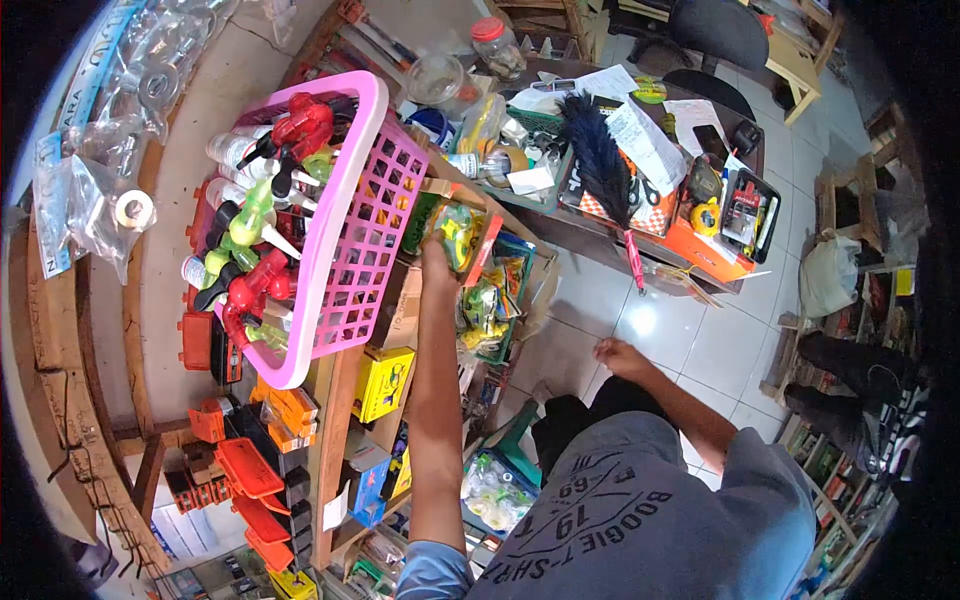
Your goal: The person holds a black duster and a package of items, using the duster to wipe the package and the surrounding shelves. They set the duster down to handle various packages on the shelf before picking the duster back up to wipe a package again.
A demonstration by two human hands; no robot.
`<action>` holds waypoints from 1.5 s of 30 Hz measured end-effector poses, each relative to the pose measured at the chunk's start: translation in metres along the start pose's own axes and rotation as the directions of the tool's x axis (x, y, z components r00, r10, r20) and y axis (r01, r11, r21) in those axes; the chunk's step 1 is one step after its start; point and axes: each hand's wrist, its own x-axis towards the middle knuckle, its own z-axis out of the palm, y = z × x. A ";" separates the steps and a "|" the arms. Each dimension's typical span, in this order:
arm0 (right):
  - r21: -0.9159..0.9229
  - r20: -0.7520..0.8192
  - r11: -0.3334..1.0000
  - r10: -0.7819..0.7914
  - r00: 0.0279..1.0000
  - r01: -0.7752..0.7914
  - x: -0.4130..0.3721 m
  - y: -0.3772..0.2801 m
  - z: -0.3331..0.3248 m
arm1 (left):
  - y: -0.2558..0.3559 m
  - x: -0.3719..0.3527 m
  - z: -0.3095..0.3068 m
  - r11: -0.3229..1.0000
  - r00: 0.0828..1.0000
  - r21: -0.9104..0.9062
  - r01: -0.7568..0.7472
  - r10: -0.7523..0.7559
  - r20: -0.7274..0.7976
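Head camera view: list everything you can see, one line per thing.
pink basket: one, pink, on top of the shelf unit
spray bottles: several, red and green triggers, in the basket
packet: one, yellow-green, in the left hand
yellow box: one, yellow, shelf below the basket
orange cases: several, orange, lower left
feather duster: one, black with pink handle, on the desk
office chair: one, black, behind the desk
left hand: raised, gripping the packet
right hand: low, holding nothing

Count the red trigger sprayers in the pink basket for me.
2. One red trigger sprayer lies at the upper end of the pink basket; the other lies near its lower end, among green ones. More may be hidden underneath.
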 end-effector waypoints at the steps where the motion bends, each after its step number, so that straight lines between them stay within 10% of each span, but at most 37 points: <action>1: 0.094 -0.040 0.995 0.027 0.999 -0.023 -0.032 -0.078 -0.020 | 0.001 -0.005 0.008 1.000 1.000 0.005 0.004 -0.004 0.003; 4: 0.133 -0.153 0.989 -0.044 0.987 0.064 -0.025 -0.072 -0.043 | 0.002 -0.024 0.032 0.857 0.881 0.487 -0.168 0.352 -0.316; 6: 0.015 -0.147 0.996 0.088 0.985 -0.087 -0.027 -0.100 -0.058 | 0.003 -0.027 0.030 0.067 0.616 0.914 -0.399 0.759 0.213; 11: -0.023 -0.223 0.998 0.056 0.973 -0.062 -0.037 -0.125 -0.071 | 0.000 -0.016 0.014 -0.384 0.667 0.856 -0.347 0.541 0.513; 14: 0.077 -0.210 0.997 0.036 0.977 -0.021 -0.031 -0.093 -0.060 | -0.001 0.004 -0.005 -0.086 0.853 0.903 -0.421 0.300 0.426; 16: 0.179 -0.181 0.984 0.035 0.983 -0.002 -0.022 -0.070 -0.043 | 0.000 0.003 -0.002 -0.113 0.862 0.922 -0.370 0.329 0.386; 20: 0.248 -0.053 0.967 0.067 0.996 -0.052 -0.009 -0.078 -0.015 | 0.009 -0.018 -0.001 0.043 0.807 0.865 -0.500 0.385 0.448; 23: 0.269 0.042 0.955 -0.138 0.990 0.121 0.023 -0.063 0.018 | -0.001 -0.092 0.010 0.182 0.619 0.747 -0.639 0.699 0.358; 25: 0.183 0.059 0.972 -0.162 0.985 0.149 0.047 -0.074 0.029 | -0.035 -0.150 -0.009 0.220 0.546 0.737 -0.639 0.805 0.233; 29: 0.074 0.082 0.980 -0.189 0.979 0.183 0.081 -0.155 0.036 | -0.160 -0.246 -0.089 0.721 0.782 0.617 -0.315 0.566 -0.262; 30: 0.075 0.081 0.972 -0.228 0.970 0.222 0.094 -0.163 0.038 | -0.236 -0.241 -0.183 0.643 0.871 0.750 -0.155 0.447 -0.203; 33: -0.082 0.029 0.977 -0.197 0.980 0.198 0.104 -0.229 0.043 | -0.305 -0.327 -0.195 0.484 0.843 0.874 0.038 0.454 -0.289; 37: -0.537 -0.068 0.834 -0.196 0.978 0.130 0.160 -0.241 0.078 | -0.335 -0.384 -0.204 0.653 0.815 0.752 0.091 0.385 -0.433; 45: -0.502 -0.264 0.800 -0.504 0.822 0.329 0.116 -0.251 0.108 | -0.406 -0.434 -0.202 0.912 0.736 0.398 0.098 0.203 -0.646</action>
